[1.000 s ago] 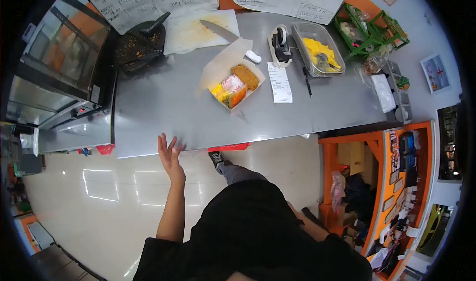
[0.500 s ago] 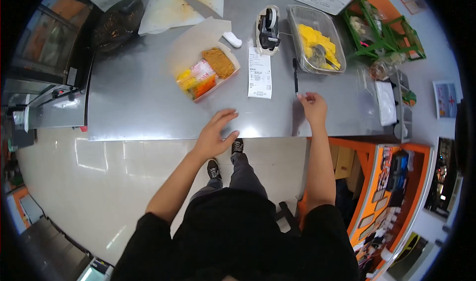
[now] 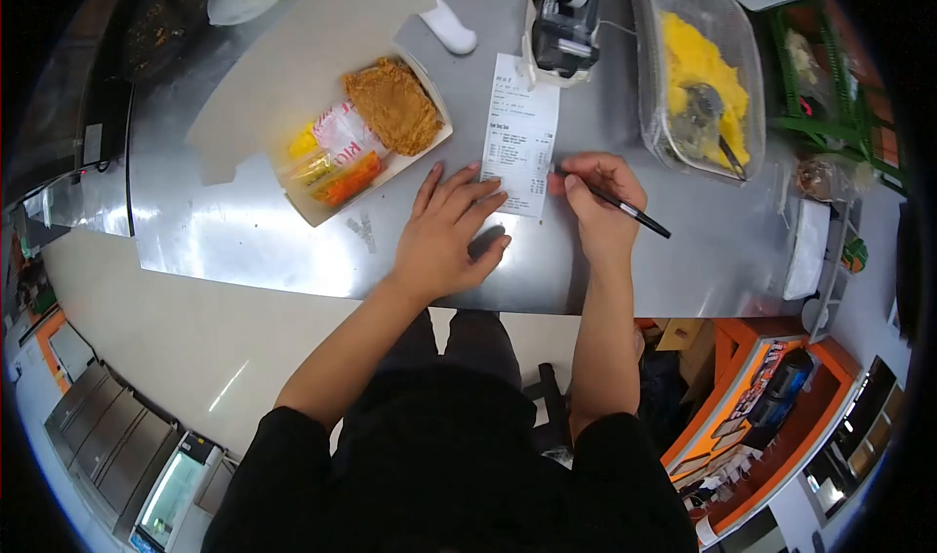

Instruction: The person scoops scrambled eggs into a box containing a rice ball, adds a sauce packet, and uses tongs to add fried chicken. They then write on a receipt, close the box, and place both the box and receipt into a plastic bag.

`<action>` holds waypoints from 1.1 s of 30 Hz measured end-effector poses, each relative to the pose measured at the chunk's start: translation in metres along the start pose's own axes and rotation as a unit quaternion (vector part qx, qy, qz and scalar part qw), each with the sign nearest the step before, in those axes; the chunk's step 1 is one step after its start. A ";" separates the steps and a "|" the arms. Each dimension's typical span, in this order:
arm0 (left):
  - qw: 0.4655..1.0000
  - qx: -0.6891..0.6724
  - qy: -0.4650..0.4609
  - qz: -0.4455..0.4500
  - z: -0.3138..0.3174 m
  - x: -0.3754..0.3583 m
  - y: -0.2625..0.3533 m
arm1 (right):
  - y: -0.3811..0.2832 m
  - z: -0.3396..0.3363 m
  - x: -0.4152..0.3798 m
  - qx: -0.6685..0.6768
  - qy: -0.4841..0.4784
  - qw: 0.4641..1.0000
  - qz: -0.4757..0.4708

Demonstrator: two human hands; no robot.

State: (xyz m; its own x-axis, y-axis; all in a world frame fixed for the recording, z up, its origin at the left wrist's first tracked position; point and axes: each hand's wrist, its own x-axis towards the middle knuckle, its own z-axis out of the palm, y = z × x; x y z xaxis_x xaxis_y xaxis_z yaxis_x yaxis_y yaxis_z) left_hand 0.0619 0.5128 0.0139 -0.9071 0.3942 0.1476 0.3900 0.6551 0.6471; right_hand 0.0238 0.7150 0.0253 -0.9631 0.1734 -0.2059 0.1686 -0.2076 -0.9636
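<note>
My right hand [image 3: 607,202] grips a black pen [image 3: 639,217] at the right edge of a printed receipt [image 3: 523,133]. The pen slants across the hand, one end sticking out to the lower right. My left hand [image 3: 444,229] lies flat with its fingers apart, fingertips at the receipt's lower left edge. Left of the receipt stands an open paper box [image 3: 410,167] with its lid folded back. Inside are a piece of fried chicken [image 3: 393,106], a red-and-white wrapped packet [image 3: 348,133] and small bags with orange and yellow contents [image 3: 349,179].
A black dispenser with a white roll [image 3: 566,26] stands behind the receipt. Right of it is a clear tub [image 3: 649,114] of yellow food with a scoop. Green baskets [image 3: 820,75] stand farther right. A white-handled object [image 3: 449,28] lies behind the box. The metal counter's edge [image 3: 244,286] runs before me.
My right hand has picked up the pen from the counter and brought it to the receipt. My left hand has come down onto the receipt's edge. The view has moved closer to the counter.
</note>
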 end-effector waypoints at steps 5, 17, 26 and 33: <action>1.000 0.008 -0.011 0.002 0.005 0.000 -0.004 | 0.027 0.012 0.023 -0.108 -0.038 0.987 -0.109; 1.000 -0.027 -0.002 -0.017 0.007 0.002 -0.008 | 0.036 0.008 0.027 -0.176 -0.021 0.976 -0.125; 0.999 -0.028 -0.005 -0.031 0.005 0.004 -0.007 | 0.038 0.000 0.023 -0.187 -0.024 0.971 -0.148; 0.999 -0.031 0.000 -0.035 0.007 0.003 -0.008 | 0.035 0.002 0.025 -0.210 -0.038 0.964 -0.159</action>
State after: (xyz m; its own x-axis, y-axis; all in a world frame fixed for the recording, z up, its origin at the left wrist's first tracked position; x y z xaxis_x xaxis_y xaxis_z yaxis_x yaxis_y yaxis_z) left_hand 0.0569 0.5137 0.0042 -0.9321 0.3480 0.1000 0.3143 0.6405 0.7007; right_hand 0.0055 0.7102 -0.0136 -0.9901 0.0896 0.1082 -0.0821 0.2558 -0.9632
